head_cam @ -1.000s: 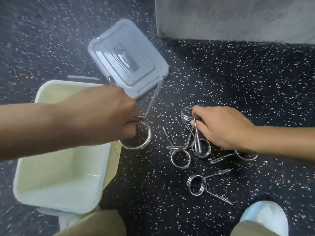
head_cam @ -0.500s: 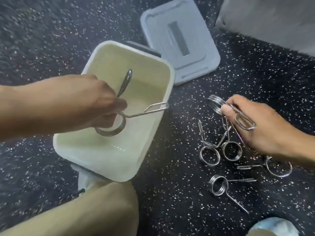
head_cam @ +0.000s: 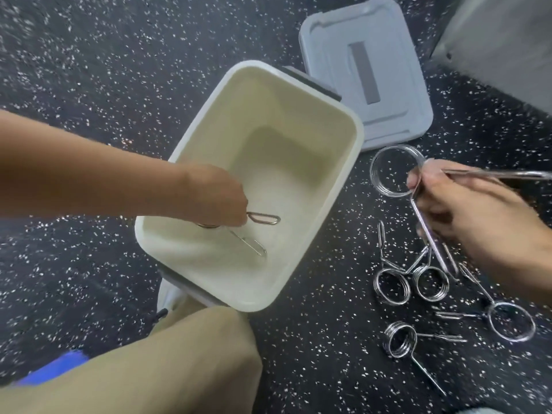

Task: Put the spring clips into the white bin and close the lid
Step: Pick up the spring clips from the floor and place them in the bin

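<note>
The white bin (head_cam: 355, 150) stands open on the dark speckled floor. My left hand (head_cam: 215, 198) reaches deep inside it, closed on a metal spring clip (head_cam: 264, 219) whose two prongs stick out near the bin's bottom. To the right of the bin, my right hand (head_cam: 466, 222) holds a second spring clip (head_cam: 394, 171) up off the floor, coil toward the bin. Several more spring clips (head_cam: 391, 286) lie on the floor under and below that hand. The grey lid (head_cam: 388, 40) lies flat behind the bin.
My bent knee in tan trousers (head_cam: 167, 363) is just in front of the bin. A grey wall or block (head_cam: 507, 40) rises at the far right. A shoe tip (head_cam: 478, 410) shows at the bottom right edge.
My left hand has lowered its clip from above the bin to near the bottom. My right hand has lifted its clip off the pile and higher. The view has shifted left.
</note>
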Available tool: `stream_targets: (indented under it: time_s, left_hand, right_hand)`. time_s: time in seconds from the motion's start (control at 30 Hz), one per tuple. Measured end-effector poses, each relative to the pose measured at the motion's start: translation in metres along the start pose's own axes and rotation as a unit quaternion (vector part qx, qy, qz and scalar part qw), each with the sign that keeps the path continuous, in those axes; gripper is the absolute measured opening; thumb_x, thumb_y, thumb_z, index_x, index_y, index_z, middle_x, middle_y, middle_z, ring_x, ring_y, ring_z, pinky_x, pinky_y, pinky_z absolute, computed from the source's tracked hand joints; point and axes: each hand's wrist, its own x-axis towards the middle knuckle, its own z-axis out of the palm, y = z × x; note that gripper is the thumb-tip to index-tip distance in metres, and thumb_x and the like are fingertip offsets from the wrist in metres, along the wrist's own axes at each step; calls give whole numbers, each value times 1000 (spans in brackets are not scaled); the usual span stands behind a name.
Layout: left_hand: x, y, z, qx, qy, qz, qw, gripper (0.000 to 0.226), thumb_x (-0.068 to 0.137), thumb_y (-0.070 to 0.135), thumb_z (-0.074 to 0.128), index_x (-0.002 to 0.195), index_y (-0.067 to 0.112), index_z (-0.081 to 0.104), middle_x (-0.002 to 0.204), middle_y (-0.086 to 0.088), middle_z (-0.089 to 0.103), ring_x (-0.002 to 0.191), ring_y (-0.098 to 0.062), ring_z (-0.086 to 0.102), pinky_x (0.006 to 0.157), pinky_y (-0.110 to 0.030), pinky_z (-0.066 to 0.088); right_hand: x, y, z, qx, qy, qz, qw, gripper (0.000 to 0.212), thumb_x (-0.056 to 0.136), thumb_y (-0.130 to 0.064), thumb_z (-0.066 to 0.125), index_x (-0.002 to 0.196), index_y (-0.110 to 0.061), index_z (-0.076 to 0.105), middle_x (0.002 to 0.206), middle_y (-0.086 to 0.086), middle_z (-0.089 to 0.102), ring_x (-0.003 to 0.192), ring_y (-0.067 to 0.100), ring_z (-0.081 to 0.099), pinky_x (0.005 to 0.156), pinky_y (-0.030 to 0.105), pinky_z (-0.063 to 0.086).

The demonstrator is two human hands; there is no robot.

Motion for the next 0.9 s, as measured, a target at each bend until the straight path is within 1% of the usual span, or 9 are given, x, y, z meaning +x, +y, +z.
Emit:
stream_targets:
  time_s: [0.1, 0.2, 0.3, 0.37, 0.6, 0.7, 0.77, 0.83, 0.9]
  left_hand:
    - [17, 4, 7, 42, 23, 27, 999, 18, 86, 0, 52, 90, 16, 60, 87, -2, 70, 70, -29, 60, 60, -29, 49]
    - [27, 3, 14, 54, 60, 36, 996, 21, 84, 1, 52, 91, 16, 63, 86, -2, 70, 76, -28, 66, 65, -30, 52]
    - [33, 1, 23, 52, 94, 38, 993, 19, 85, 3, 51, 90, 16, 64, 85, -3, 70, 79, -28, 66, 73, -34, 56]
    - [34, 2, 26, 63, 112, 43, 991, 20, 86, 3, 50, 93, 15, 64, 89, -3, 69, 84, -28, 65, 75, -35, 55]
    - [33, 3, 27, 63, 145, 13, 987, 23, 88, -2, 46, 100, 12, 59, 92, -5, 63, 84, -27, 61, 73, -36, 54]
    - [22, 2, 23, 45, 139, -6, 989, 24, 88, -3, 46, 104, 12, 57, 94, -6, 60, 83, -26, 60, 75, -36, 53]
    - [12, 1, 22, 16, 182, -20, 983, 20, 87, -1, 47, 100, 12, 56, 88, -6, 59, 77, -27, 60, 71, -38, 53]
    - [-1, 2, 23, -15, 266, -29, 963, 12, 83, 3, 56, 91, 11, 57, 76, -7, 57, 64, -28, 58, 60, -39, 53]
    - [-13, 7, 24, -58, 321, -43, 944, 8, 79, 4, 60, 84, 11, 58, 67, -6, 54, 54, -29, 54, 51, -38, 50]
  right_hand:
    - [2, -10, 7, 90, -1, 26, 996, 39, 91, -53, 60, 72, -22, 74, 58, -2, 41, 55, 11, 39, 79, 48, 40]
    - [4, -15, 8, 65, -30, 25, 997, 52, 67, -76, 70, 73, -24, 68, 52, -9, 38, 50, 15, 38, 75, 54, 48]
    - [6, -13, 8, 11, 11, 31, 999, 50, 81, -64, 68, 90, -15, 66, 62, 7, 48, 54, 23, 50, 73, 49, 51]
    - [7, -12, 10, 38, 15, 37, 998, 35, 86, -53, 70, 85, -18, 69, 69, 12, 41, 59, 24, 44, 68, 42, 49]
    - [13, -39, 19, 32, -40, 24, 998, 25, 86, -34, 69, 69, -17, 63, 53, -3, 41, 41, 13, 49, 75, 53, 49]
    - [14, -54, 31, -23, -72, 0, 997, 38, 84, -55, 70, 71, -20, 65, 52, -6, 43, 46, 14, 50, 72, 45, 53]
    - [15, -65, 42, -59, -93, 7, 994, 47, 78, -70, 66, 77, -23, 67, 57, -5, 51, 50, 15, 55, 80, 51, 58]
    - [20, -73, 56, -12, -113, 43, 993, 45, 86, -65, 63, 79, -21, 67, 65, -1, 52, 53, 13, 52, 82, 51, 58]
    - [26, -79, 75, 7, -131, 79, 988, 39, 96, -56, 58, 83, -20, 66, 53, -5, 48, 49, 11, 43, 79, 44, 55]
